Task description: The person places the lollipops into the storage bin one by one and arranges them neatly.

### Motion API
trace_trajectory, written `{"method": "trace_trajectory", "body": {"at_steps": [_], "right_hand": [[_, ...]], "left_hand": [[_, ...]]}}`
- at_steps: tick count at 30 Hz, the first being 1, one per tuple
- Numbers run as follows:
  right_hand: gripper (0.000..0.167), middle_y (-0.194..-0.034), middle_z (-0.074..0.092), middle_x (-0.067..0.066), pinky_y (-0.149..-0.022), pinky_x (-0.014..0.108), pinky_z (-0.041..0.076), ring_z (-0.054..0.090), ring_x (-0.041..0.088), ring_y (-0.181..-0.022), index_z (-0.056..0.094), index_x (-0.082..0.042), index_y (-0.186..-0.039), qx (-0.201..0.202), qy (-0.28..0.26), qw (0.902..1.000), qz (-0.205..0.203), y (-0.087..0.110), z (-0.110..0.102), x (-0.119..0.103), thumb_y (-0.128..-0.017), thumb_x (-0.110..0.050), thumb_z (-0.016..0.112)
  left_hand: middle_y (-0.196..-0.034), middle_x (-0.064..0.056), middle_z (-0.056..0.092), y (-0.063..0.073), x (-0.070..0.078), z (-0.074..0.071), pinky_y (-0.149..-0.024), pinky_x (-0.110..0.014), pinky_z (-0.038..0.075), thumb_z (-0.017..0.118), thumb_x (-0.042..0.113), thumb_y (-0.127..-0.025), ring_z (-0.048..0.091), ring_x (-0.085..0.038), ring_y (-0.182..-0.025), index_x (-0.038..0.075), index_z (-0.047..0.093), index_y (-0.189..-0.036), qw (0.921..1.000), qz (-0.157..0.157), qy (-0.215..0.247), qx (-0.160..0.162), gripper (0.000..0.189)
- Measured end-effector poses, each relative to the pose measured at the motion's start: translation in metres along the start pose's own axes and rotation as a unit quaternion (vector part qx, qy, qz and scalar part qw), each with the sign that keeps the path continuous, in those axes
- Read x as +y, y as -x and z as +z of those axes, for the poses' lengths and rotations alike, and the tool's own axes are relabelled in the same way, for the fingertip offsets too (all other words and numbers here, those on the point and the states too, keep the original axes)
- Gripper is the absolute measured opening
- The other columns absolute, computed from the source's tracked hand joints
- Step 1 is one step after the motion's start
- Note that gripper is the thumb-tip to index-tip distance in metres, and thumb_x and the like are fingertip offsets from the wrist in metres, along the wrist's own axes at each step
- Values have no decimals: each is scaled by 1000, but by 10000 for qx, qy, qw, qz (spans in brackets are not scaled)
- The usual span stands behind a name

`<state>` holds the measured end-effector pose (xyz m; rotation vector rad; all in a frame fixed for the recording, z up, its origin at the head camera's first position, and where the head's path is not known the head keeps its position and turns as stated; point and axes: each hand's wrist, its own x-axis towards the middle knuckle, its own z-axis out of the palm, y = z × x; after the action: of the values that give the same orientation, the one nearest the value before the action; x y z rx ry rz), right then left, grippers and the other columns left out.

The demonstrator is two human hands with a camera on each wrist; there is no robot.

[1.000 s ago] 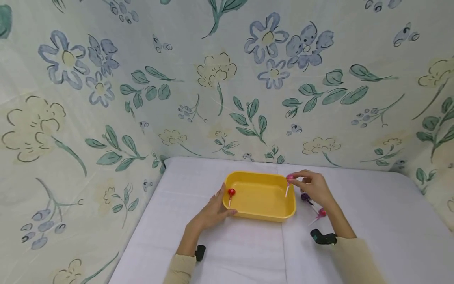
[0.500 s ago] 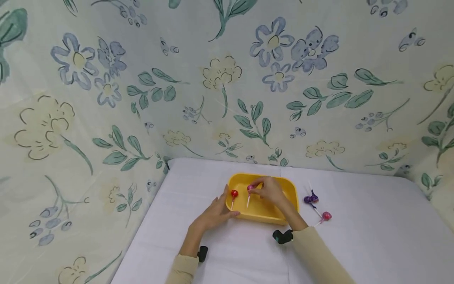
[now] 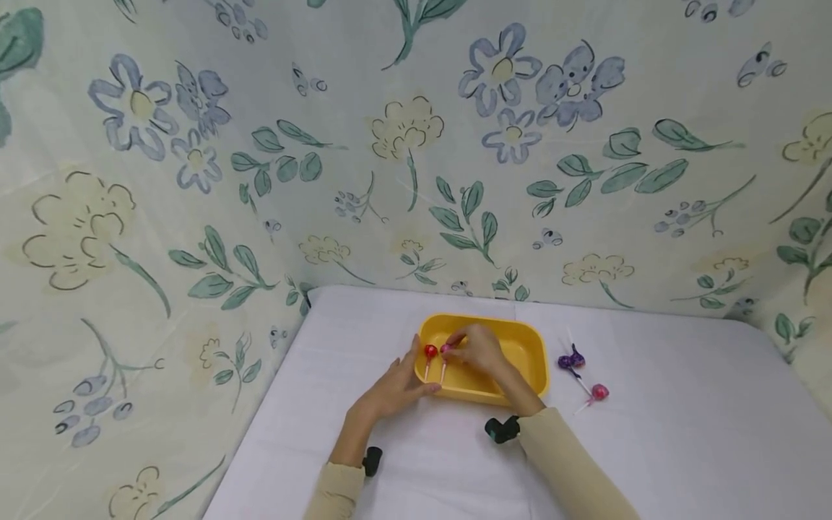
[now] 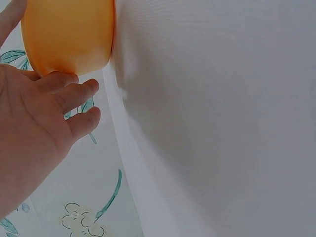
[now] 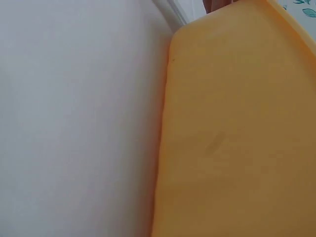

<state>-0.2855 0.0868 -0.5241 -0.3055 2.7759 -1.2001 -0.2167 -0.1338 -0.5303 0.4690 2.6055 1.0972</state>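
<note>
A yellow plastic tray (image 3: 528, 354) stands on the white-covered table in the head view. My left hand (image 3: 393, 391) grips its left end, thumb at the front side and fingers along the end wall. In the left wrist view the fingers of that hand (image 4: 39, 108) lie against the tray's outer wall (image 4: 69, 37). A red lollipop (image 3: 430, 351) lies inside at the left, stick toward me. Just right of it, my right hand (image 3: 479, 349) pinches a pink lollipop (image 3: 445, 348) by its head, the stick pointing toward me. The right wrist view shows mostly the tray's side (image 5: 237, 118).
Right of the tray, purple-wrapped lollipops (image 3: 572, 359) lie close together on the white cloth (image 3: 682, 404). A pink-red lollipop (image 3: 599, 392) lies just in front of them. A flowered curtain (image 3: 403, 144) hangs behind the table and along its left side.
My right hand has carried the pink lollipop from over the tray's right rim leftward, to beside the red lollipop. The left hand has kept its place at the tray's left end.
</note>
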Motion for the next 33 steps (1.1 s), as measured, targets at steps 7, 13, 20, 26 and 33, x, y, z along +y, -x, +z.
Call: {"method": "trace_trajectory", "body": {"at_steps": [7, 13, 20, 26, 33], "right_hand": [[14, -96, 77, 3, -66, 21, 54, 59, 16, -78, 83, -9, -95, -69, 155, 9999, -1, -1, 3, -2, -85, -19, 87], [17, -99, 77, 4, -72, 20, 58, 61, 16, -84, 82, -10, -98, -160, 55, 9998, 120, 0, 4, -2, -84, -20, 87], [19, -97, 78, 3, -74, 23, 60, 62, 16, -83, 82, -10, -99, -197, 131, 9997, -39, 0, 7, -1, -84, -21, 87], [20, -96, 78, 2, -77, 25, 62, 62, 14, -82, 82, -9, -99, -168, 172, 9997, -106, -1, 8, 0, -84, -22, 87], [22, -96, 77, 1, -74, 21, 60, 62, 15, -81, 82, -11, -100, -226, 141, 9996, 10, -1, 8, 2, -84, -25, 88]], "left_hand": [[-176, -5, 8, 0, 0, -1, -132, -59, 11, 64, 57, -98, 18, -39, -161, 20, -4, -168, 10000, 58, 7, 2, 104], [-176, -3, 7, -1, -1, 0, -133, -57, 10, 65, 57, -97, 17, -36, -161, 23, -5, -168, 10000, -35, 15, -32, 105], [-176, -2, 7, -2, -2, 1, -133, -55, 9, 64, 57, -97, 20, -32, -161, 21, -4, -168, 10000, 37, -31, 2, 105], [-175, -2, 8, -2, -1, 1, -133, -54, 8, 65, 57, -97, 20, -30, -161, 22, -4, -168, 10000, 28, -6, -9, 105], [-175, -4, 9, -1, 1, 0, -134, -54, 7, 64, 57, -97, 23, -29, -161, 19, -4, -168, 10000, 63, -35, -4, 105]]}}
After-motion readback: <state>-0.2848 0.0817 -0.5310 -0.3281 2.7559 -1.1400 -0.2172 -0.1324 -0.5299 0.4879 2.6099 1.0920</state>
